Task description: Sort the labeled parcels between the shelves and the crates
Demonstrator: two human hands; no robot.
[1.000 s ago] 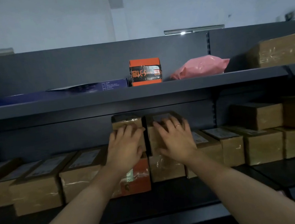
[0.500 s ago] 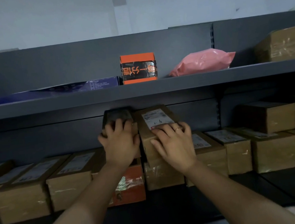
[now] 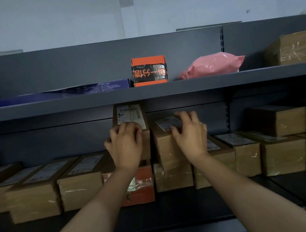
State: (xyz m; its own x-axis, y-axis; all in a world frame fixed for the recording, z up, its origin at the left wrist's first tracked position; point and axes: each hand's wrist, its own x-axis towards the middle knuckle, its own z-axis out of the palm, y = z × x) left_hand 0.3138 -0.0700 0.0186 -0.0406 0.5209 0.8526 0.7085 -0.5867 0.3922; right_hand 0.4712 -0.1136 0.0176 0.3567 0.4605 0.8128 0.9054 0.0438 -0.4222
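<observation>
Two brown labeled parcels sit on top of the row of boxes on the lower shelf [image 3: 284,190]. My left hand [image 3: 126,146] grips the left parcel [image 3: 130,116], which is tipped up steeply so its white label faces me, its top close under the upper shelf [image 3: 145,94]. My right hand [image 3: 189,132] curls over the top front edge of the right parcel [image 3: 164,143], which tilts less, its label partly under my fingers. An orange box [image 3: 143,186] lies beneath the left parcel.
A row of taped brown boxes [image 3: 79,180] fills the lower shelf left and right. The upper shelf holds an orange and black box [image 3: 149,71], a pink bag [image 3: 211,65], a flat blue box [image 3: 53,94] and a brown carton [image 3: 296,47].
My left hand has tipped its parcel up until the label faces me. The right parcel stays tilted forward, with my right fingers now further up on its label.
</observation>
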